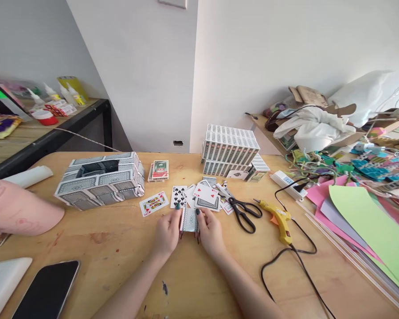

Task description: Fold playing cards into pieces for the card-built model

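The left fingers (177, 216) and right fingers (201, 215) pinch a card piece (189, 220) by its two sides over the table (99, 252), and its left edge looks bent, so this one seems partly shaped. Just past the fingers, the loose cards (178, 195) lie flat and look not yet folded, and the scissors (241, 207) on the right lie partly over some of them and could get in the way. Farther right is the glue gun (282, 221), stacked packs (231, 148) stand beyond the fingers, and well to their left a card box (108, 193) looks all put together.
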Demonstrator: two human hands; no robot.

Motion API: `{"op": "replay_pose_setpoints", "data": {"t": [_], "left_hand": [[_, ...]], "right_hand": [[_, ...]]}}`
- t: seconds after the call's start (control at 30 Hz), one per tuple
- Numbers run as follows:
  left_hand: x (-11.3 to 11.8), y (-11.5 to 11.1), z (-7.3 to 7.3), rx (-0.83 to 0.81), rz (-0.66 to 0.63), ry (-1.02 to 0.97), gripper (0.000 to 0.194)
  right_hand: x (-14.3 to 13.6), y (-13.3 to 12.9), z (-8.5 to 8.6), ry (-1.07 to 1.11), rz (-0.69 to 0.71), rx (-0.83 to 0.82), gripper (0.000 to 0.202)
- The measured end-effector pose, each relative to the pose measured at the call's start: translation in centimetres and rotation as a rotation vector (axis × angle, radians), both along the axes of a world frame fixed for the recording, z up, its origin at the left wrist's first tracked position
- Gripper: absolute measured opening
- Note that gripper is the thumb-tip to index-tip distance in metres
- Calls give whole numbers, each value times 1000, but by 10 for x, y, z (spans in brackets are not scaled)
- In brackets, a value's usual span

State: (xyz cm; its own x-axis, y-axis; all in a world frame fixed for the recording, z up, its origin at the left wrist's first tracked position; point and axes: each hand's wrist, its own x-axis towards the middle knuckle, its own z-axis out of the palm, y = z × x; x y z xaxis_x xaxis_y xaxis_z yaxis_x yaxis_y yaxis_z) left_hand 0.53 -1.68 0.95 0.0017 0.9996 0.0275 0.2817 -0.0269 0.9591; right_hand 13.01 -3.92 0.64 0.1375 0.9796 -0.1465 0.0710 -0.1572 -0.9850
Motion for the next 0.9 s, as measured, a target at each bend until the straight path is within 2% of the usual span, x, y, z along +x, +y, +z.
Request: {"op": "replay_pose_setpoints", "data": {"t": [0.07, 0.1, 0.17, 0.2, 0.27, 0.37, 0.57, 0.67, 0.8, 0.9], "left_hand": [[-13, 10, 1, 81, 127, -58, 37], [-20, 16, 1, 126, 192, -10, 33], [-35, 25, 2, 210, 278, 243, 26], [-40, 28, 2, 245, 261, 399, 25], [-47, 30, 2, 225, 227, 671, 35], [-46, 29, 2, 95, 189, 875, 47], [-45, 32, 7, -98, 192, 890, 44], [-47, 34, 7, -104, 236, 869, 45], [-45, 33, 7, -90, 265, 881, 35], [-46, 36, 9, -134, 291, 910, 46]], "right_hand": [[1, 0, -1, -115, 54, 7, 40], [1, 1, -2, -196, 68, 25, 39], [1, 1, -4, -352, 69, 82, 36], [1, 1, -5, -411, 64, 108, 36], [1, 2, -6, -466, 45, 135, 37], [4, 2, -6, -444, 4, 141, 33], [10, 4, -8, -226, -26, 141, 28], [10, 6, -9, -97, -57, 106, 29], [10, 12, -9, -18, -87, 74, 28], [11, 17, -10, -14, -85, 22, 27]]}}
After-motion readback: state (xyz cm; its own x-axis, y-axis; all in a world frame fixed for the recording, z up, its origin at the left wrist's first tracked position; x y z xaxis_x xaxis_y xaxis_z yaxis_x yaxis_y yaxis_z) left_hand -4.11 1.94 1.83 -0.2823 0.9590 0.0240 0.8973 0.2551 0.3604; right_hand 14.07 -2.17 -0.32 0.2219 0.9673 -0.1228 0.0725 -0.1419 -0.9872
